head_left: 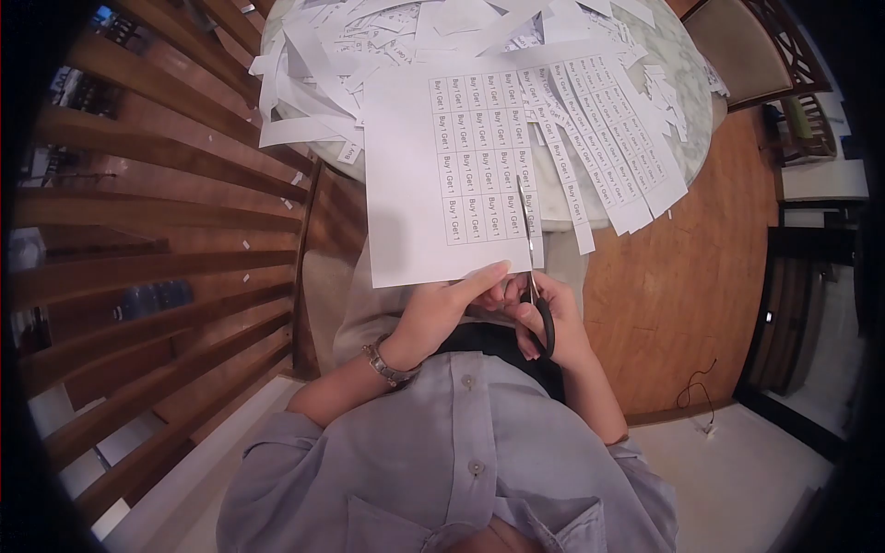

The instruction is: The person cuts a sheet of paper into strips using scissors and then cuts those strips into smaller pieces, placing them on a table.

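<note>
My left hand (449, 302) is closed on the lower edge of a white printed sheet (401, 184), thumb on top. The sheet carries a grid of small boxes reading "Buy 1 Get 1". My right hand (556, 318) grips black-handled scissors (546, 324) just right of the left hand. Their blades point away from me and lie along the right side of the printed grid, at the last column. Part of the left hand's fingers is hidden beneath the paper. Right of the blades, long printed strips (576, 198) fan out over the table edge.
A round marble table (696, 120) bears a heap of cut paper scraps (369, 41). Wooden slats (166, 207) stand at the left, and a chair (751, 46) is at the upper right. Small paper bits lie on the wooden floor (682, 304) and a cable (698, 387) lies at the right.
</note>
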Demonstrator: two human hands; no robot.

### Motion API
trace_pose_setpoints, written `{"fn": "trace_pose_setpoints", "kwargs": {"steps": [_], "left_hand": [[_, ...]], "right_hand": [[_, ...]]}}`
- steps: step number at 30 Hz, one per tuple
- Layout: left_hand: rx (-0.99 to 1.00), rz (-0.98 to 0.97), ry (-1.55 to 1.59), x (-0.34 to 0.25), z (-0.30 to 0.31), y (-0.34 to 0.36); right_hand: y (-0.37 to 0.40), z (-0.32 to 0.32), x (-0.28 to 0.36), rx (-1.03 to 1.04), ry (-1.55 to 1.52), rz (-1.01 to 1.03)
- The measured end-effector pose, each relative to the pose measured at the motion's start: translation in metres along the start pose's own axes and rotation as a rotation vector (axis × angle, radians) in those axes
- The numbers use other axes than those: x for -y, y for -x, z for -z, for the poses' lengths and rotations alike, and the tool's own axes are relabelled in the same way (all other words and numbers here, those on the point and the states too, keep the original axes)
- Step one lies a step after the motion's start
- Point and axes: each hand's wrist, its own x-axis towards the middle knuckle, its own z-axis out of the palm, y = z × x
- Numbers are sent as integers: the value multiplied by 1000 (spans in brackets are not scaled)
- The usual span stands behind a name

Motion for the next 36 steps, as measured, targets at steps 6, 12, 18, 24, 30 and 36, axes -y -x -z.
{"fn": "trace_pose_setpoints", "kwargs": {"steps": [6,12,18,24,30,36], "left_hand": [[0,92,45,0,-2,8],[3,84,49,-1,0,8],[30,65,27,3,4,7],[40,69,69,3,5,6],[14,96,93,3,1,7],[55,81,27,0,-2,11]], "right_hand": [[-8,-4,5,-21,79,114],[-14,-1,8,15,33,105],[-15,-2,8,13,29,121],[-16,-6,14,-40,95,51],[-17,-4,14,-11,65,77],[-25,-7,17,-68,61,142]]}}
